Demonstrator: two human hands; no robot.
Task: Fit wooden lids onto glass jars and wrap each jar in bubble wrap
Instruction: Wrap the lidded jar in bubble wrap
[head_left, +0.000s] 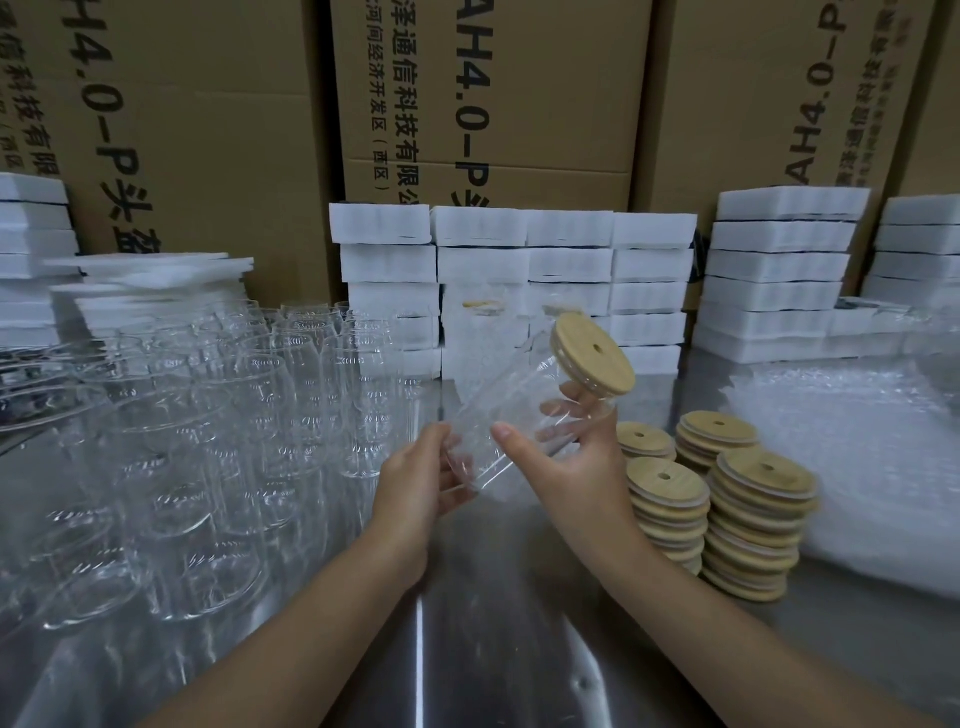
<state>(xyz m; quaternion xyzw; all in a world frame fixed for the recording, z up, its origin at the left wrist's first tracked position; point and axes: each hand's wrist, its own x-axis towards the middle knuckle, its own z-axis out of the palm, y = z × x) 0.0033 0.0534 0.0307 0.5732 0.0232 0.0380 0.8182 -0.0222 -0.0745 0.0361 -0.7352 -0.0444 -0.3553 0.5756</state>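
A clear glass jar (511, 410) hangs tilted above the steel table, its mouth up and to the right. A round wooden lid (592, 351) with a small centre hole sits on that mouth. My left hand (421, 475) grips the jar's base end. My right hand (566, 457) wraps round the jar's upper body, thumb across the front, fingers behind the glass. Stacks of wooden lids (756, 519) stand just right of my right hand. Bubble wrap (852, 457) lies spread at the right.
Several empty glass jars (197, 426) crowd the left half of the steel table (493, 649). White foam boxes (566, 270) are stacked along the back, with more foam sheets (150, 275) at the left. Large cardboard cartons (493, 93) form the back wall.
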